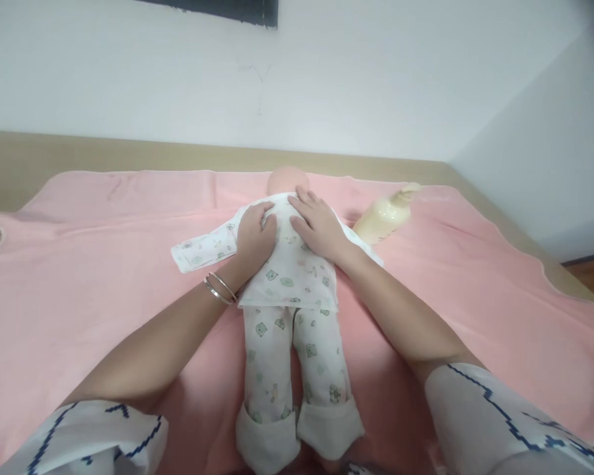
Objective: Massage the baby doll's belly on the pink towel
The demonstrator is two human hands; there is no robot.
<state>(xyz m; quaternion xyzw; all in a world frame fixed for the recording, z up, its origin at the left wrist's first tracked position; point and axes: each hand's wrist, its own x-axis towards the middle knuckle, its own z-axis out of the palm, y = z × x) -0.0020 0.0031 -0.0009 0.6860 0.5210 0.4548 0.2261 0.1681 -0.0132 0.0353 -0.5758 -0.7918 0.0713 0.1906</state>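
Note:
A baby doll lies stretched out on a pink blanket (pixel 129 277), its bald, rounded head (pixel 288 179) pointing away from me. It wears a white printed top (pixel 290 280) and matching trousers (pixel 270 349) with rolled-up cuffs. My left hand (pixel 256 239) rests on the left side of the doll's upper body, thumb apart from the bent fingers. On the right shoulder area lies my right hand (pixel 319 224), flat with its fingers spread. One sleeve (pixel 205 247) reaches out to the left. My right hand and forearm partly cover the other sleeve. The doll's face does not show.
A cream-coloured pump bottle (pixel 386 216) lies tilted on the blanket to the right of the doll. Behind the blanket runs the tan surface edge (pixel 178 153), against a white wall (pixel 129 79). A dark panel (pixel 228 10) hangs at the top.

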